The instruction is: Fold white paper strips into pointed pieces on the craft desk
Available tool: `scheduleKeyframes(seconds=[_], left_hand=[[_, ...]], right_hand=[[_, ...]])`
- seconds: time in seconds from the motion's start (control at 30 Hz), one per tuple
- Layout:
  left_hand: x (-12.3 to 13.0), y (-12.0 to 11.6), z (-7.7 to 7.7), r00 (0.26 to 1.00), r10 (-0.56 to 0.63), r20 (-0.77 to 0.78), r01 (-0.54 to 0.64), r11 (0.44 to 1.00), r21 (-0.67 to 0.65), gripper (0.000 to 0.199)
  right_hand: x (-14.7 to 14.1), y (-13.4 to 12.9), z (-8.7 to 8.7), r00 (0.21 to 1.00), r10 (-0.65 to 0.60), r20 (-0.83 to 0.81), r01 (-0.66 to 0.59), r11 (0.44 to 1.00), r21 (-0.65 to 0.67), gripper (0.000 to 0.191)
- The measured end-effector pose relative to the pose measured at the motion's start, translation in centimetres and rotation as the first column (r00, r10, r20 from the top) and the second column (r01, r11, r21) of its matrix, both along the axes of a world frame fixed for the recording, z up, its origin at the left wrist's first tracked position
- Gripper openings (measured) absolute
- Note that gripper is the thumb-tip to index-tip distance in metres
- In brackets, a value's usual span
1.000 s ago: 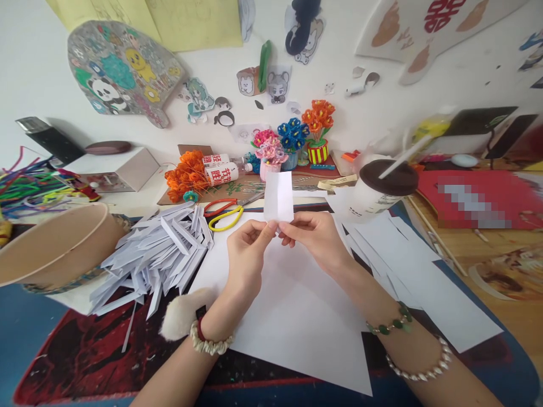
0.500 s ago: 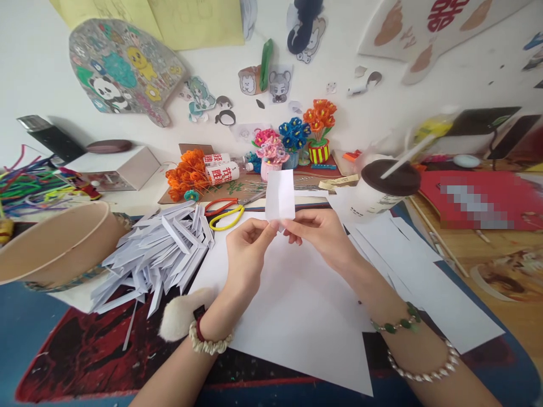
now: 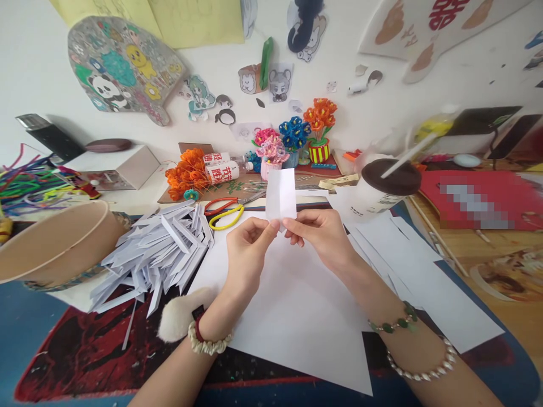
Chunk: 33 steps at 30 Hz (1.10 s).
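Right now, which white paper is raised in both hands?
The small creased piece, pinched low by the left hand and right hand; the large sheet and loose sheets at right lie below, folded strips heaped at left.

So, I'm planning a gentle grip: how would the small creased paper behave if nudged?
The small creased paper may fold further along its creased middle. It seems stiff enough not to flop, standing up from the left hand and right hand at its lower edge. It looks thin, so it's probably light.
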State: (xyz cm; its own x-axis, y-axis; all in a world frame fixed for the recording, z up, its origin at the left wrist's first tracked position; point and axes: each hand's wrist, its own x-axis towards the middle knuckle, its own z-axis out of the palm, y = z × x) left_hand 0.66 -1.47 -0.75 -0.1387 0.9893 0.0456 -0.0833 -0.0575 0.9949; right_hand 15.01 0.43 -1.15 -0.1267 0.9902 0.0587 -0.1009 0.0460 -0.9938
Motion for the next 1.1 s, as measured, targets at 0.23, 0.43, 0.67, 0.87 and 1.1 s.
scheduleKeyframes(seconds=[0.23,0.43,0.67,0.87,1.1], left_hand=[[0.04,-0.12,0.10,1.000,-0.001,-0.009,0.001,1.000,0.015,0.023],[0.15,-0.12,0.02,1.000,0.012,-0.015,-0.012,0.999,0.037,0.024],[0.17,-0.05,-0.17,1.000,0.012,-0.001,-0.012,0.998,0.056,0.025],[0.30,-0.11,-0.08,0.999,0.003,0.033,-0.005,0.998,0.070,0.024],[0.15,-0.05,-0.12,1.000,0.010,-0.010,-0.009,0.998,0.067,0.021]], right_hand=[[-0.09,-0.05,0.29,0.999,0.001,-0.035,-0.002,1.000,-0.030,0.025],[-0.16,-0.10,0.27,0.997,-0.009,-0.075,0.006,0.999,-0.045,0.025],[-0.28,-0.20,0.17,0.994,-0.006,-0.106,0.001,0.999,-0.052,0.023],[-0.30,-0.09,-0.03,0.991,0.013,-0.136,-0.021,0.998,-0.057,0.021],[-0.44,-0.07,-0.12,0.994,0.010,-0.112,-0.014,0.999,-0.037,0.017]])
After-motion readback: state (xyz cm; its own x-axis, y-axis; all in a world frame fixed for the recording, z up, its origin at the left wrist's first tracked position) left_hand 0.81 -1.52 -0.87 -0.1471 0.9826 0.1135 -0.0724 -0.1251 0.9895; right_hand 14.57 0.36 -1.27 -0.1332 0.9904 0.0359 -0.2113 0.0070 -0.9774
